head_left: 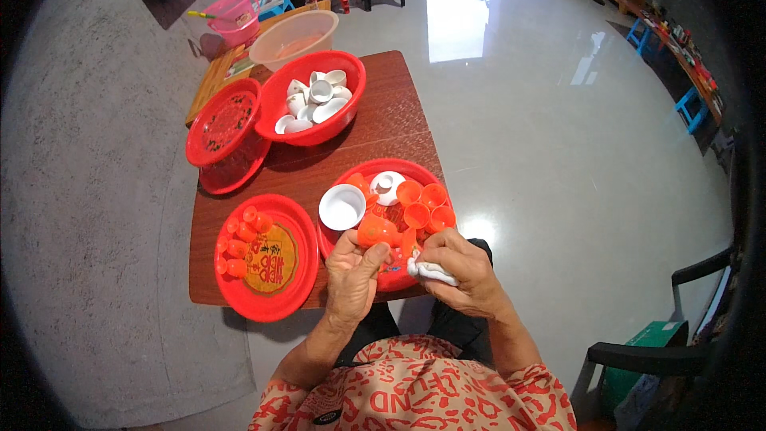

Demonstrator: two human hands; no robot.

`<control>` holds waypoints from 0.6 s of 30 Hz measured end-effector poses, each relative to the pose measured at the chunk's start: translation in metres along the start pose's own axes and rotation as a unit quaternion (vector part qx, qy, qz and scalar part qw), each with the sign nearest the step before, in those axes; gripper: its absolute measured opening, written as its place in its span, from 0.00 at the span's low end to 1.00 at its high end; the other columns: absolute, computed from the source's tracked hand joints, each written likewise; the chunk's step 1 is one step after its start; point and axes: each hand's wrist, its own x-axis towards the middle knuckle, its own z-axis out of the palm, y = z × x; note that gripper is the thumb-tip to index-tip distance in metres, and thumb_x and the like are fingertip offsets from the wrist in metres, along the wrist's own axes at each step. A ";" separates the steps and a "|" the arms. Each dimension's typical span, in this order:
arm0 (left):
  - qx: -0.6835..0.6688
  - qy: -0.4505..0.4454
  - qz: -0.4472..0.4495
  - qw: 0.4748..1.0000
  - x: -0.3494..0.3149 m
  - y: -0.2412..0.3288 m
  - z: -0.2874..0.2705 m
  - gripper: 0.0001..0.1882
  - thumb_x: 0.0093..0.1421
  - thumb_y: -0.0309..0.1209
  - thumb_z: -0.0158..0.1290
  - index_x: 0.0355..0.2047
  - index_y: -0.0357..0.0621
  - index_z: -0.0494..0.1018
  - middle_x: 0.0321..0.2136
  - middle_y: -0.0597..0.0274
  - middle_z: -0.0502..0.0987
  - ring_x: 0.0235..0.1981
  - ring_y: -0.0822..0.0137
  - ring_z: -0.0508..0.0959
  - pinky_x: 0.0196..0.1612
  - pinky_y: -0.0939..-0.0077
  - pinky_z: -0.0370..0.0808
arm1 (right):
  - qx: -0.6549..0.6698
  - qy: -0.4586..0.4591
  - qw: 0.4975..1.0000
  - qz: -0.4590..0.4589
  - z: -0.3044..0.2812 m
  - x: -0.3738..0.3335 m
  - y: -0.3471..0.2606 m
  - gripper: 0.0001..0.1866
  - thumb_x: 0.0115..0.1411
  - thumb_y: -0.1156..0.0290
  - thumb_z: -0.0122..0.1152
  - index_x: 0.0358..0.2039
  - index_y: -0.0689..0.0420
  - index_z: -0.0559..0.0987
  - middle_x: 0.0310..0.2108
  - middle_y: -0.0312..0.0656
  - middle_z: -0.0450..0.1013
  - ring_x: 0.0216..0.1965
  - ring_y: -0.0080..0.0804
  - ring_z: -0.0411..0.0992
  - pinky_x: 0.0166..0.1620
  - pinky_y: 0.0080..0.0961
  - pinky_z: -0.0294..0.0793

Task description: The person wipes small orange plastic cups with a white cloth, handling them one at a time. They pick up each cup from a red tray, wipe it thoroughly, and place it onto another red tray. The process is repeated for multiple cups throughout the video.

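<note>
A small orange-red goblet (378, 231) is pinched between the thumb and fingers of my left hand (353, 278), lying tilted on its side. Bunched in my right hand (467, 273) is a white cloth (435, 273), close to the goblet's foot end. Both hands are over the near part of a round red tray (323, 244). That tray bears a white bowl (343, 209), a white knobbed lid (388, 187) and several orange-red cups (417, 215). To the left, a second red tray (306, 259) with a gold-coloured centre carries several small orange-red goblets (237, 248) along its left side.
Farther back on the brown table (391, 112), a red basin (355, 108) holds several white cups. Beside it, another red basin (226, 118) leans over a red dish. Behind stand a translucent basin (295, 32) and a pink one (236, 19). A dark-armed chair (646, 355) is at right.
</note>
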 end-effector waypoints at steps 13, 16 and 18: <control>0.411 -0.129 0.189 0.882 -0.002 0.013 -0.004 0.14 0.50 0.19 0.62 0.36 0.37 0.72 0.35 0.59 0.76 0.37 0.62 0.76 0.43 0.70 0.72 | -0.174 -0.019 0.982 -0.070 -0.013 0.006 -0.015 0.14 0.46 0.78 0.61 0.36 0.58 0.76 0.37 0.43 0.70 0.34 0.40 0.70 0.33 0.33 0.72; 0.432 -0.170 0.193 0.864 -0.002 0.020 -0.005 0.15 0.48 0.20 0.62 0.36 0.39 0.72 0.35 0.58 0.76 0.37 0.59 0.76 0.43 0.69 0.72 | -0.165 -0.036 0.983 -0.070 -0.019 0.008 -0.011 0.13 0.46 0.78 0.60 0.36 0.57 0.76 0.36 0.43 0.70 0.33 0.40 0.69 0.32 0.33 0.72; 0.438 -0.190 0.194 0.857 -0.002 0.023 -0.003 0.15 0.48 0.20 0.63 0.36 0.39 0.72 0.35 0.57 0.76 0.38 0.59 0.76 0.43 0.69 0.72 | -0.151 -0.033 0.986 -0.062 -0.020 0.009 -0.004 0.14 0.45 0.79 0.60 0.36 0.57 0.76 0.36 0.43 0.70 0.34 0.41 0.69 0.31 0.33 0.72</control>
